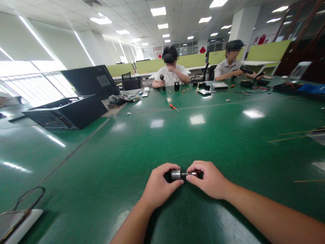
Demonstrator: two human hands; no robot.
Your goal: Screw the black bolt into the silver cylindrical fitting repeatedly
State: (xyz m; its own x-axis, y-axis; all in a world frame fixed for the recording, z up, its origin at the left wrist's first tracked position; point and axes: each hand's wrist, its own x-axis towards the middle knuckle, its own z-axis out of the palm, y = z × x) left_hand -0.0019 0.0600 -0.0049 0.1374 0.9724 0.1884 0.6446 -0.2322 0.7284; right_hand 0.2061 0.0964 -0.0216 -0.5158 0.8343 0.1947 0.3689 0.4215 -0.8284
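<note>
Low in the middle of the view, a small silver metal cylinder with a thin ridged shaft (176, 175) lies sideways between both hands, just over the green tabletop. My left hand (158, 186) grips the wide cylinder end between thumb and fingers. The thumb and fingers of my right hand (209, 179) are closed on the thin shaft end, which points right. Fingers cover parts of both ends. Its exact kind I cannot make out; it looks like a small motor or plunger.
An orange screwdriver (174, 107) lies ahead on the green table (142, 145). An open black computer case (68, 110) stands at left. Thin rods (291, 137) lie at right, a cable loop (30, 196) at lower left. Two people (170, 73) work across the table among parts.
</note>
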